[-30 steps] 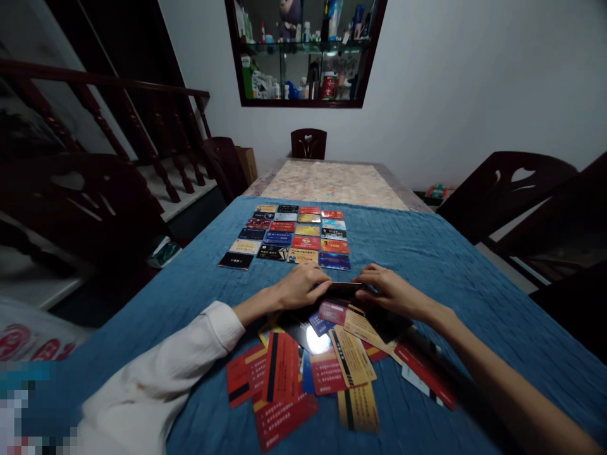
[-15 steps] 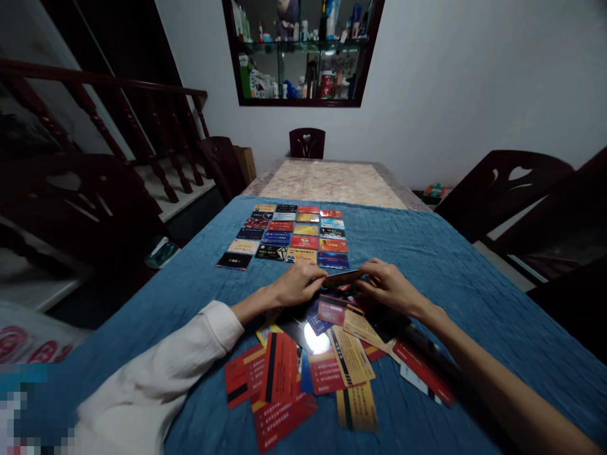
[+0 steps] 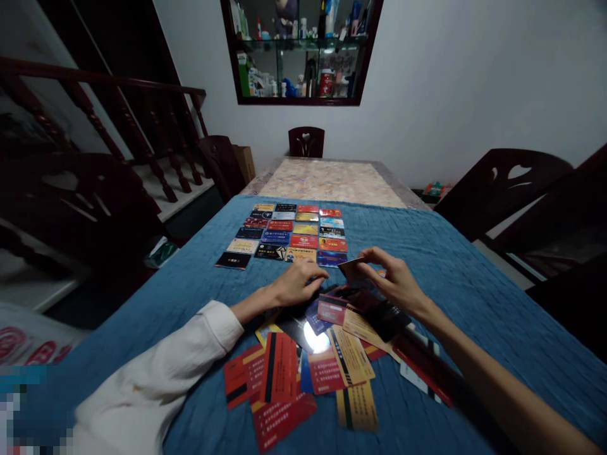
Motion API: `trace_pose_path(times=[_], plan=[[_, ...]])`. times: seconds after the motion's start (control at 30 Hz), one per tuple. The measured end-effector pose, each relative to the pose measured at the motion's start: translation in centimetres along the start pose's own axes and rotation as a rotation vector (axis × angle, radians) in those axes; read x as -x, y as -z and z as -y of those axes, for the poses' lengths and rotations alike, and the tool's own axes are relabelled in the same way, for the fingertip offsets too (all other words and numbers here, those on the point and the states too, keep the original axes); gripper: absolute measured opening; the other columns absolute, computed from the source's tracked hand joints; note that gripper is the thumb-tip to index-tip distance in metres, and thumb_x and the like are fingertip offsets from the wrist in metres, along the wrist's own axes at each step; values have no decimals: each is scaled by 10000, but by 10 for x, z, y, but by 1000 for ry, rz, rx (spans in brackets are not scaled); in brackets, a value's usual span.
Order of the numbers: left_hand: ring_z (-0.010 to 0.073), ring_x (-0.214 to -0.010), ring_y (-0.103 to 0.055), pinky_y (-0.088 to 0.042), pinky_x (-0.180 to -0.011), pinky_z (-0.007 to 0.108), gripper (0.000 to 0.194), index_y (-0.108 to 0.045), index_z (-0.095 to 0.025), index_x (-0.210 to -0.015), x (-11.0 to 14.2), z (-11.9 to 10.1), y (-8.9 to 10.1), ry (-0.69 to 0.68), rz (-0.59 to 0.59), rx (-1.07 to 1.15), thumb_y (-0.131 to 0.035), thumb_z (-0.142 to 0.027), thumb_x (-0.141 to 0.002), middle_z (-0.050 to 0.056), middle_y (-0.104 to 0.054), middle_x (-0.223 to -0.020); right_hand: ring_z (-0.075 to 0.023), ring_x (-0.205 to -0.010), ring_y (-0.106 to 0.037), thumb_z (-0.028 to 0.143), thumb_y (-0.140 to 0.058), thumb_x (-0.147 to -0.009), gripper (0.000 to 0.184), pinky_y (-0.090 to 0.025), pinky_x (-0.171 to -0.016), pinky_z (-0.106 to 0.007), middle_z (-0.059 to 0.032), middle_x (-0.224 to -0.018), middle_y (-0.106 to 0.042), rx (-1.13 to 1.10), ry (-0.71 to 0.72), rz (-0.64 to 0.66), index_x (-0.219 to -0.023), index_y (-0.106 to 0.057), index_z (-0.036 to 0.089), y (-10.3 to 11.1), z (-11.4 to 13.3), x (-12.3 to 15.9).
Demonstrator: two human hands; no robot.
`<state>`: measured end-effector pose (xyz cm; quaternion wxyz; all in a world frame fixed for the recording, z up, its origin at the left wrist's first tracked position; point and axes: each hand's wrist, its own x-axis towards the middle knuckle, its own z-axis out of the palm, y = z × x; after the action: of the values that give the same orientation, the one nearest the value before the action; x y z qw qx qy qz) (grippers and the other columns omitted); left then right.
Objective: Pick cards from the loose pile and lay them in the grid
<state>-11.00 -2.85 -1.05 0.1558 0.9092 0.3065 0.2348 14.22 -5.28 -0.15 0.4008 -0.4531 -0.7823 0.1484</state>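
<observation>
My right hand pinches a dark card between thumb and fingers, tilted above the near pile. To its left, my left hand hangs over the pile's far edge with bent fingers, thumb and index slightly apart, holding nothing visible. Loose cards overlap beneath and in front of both hands, among them a red card with a black stripe, a yellow card and a pink-red card. Beyond the hands, several cards lie in a grid of rows and columns, including a black card and a blue card.
A blue cloth covers the near part of the table, with a patterned tabletop showing beyond. Dark wooden chairs stand around it. A wooden railing is at left, and a glass-shelved wall cabinet is at the back.
Both hands were holding the card; my left hand has let go of it. My right hand has lifted slightly, turning the card. The grid of cards looks the same.
</observation>
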Motion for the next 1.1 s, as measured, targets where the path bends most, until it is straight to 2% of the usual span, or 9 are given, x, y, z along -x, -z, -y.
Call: trace_pose_path(times=[0.1,0.27,0.47,0.67,0.97,1.1], plan=[[206,-997,-622,-487,-927,346,218,-725,-167,-1007,0,-3,0,1,-18,2,-525,-156,-920,73,-737,-985,-232,-865,-644,386,-504,-947,231,-522,-781,-371,-82,-938,-708,80,57,-35,-1020,-658,230,1,3,0],[211,-1017,-616,-491,-930,365,205,-696,-177,-1062,1,-10,-2,19,-86,46,-550,-180,-919,67,-728,-1006,-261,-914,-580,358,-453,-990,298,-484,-816,-425,-98,-937,-725,259,164,83,-1105,-710,262,0,6,2],[207,-1023,-615,-474,-958,375,228,-626,-174,-1111,2,-19,-6,50,-135,121,-640,-189,-884,47,-715,-1009,-260,-980,-570,353,-501,-992,228,-417,-881,-443,-72,-947,-736,338,269,105,-1090,-691,274,-12,5,7],[196,-1008,-620,-472,-946,355,203,-601,-189,-1082,3,-23,-11,79,-119,143,-619,-166,-881,37,-692,-1035,-254,-1024,-582,353,-536,-978,180,-419,-887,-423,-85,-986,-697,341,262,121,-1024,-677,251,-22,10,8],[193,-951,-610,-474,-910,334,137,-596,-180,-961,4,-20,-20,112,-116,135,-574,-100,-852,35,-676,-979,-242,-965,-585,337,-514,-991,182,-418,-865,-404,-93,-971,-693,364,270,110,-976,-660,231,-31,16,10],[189,-931,-604,-469,-906,335,177,-592,-190,-993,4,-17,-20,114,-141,136,-559,-93,-849,30,-666,-975,-235,-962,-588,313,-518,-990,155,-408,-853,-390,-83,-951,-711,405,309,76,-990,-644,223,-33,11,11]])
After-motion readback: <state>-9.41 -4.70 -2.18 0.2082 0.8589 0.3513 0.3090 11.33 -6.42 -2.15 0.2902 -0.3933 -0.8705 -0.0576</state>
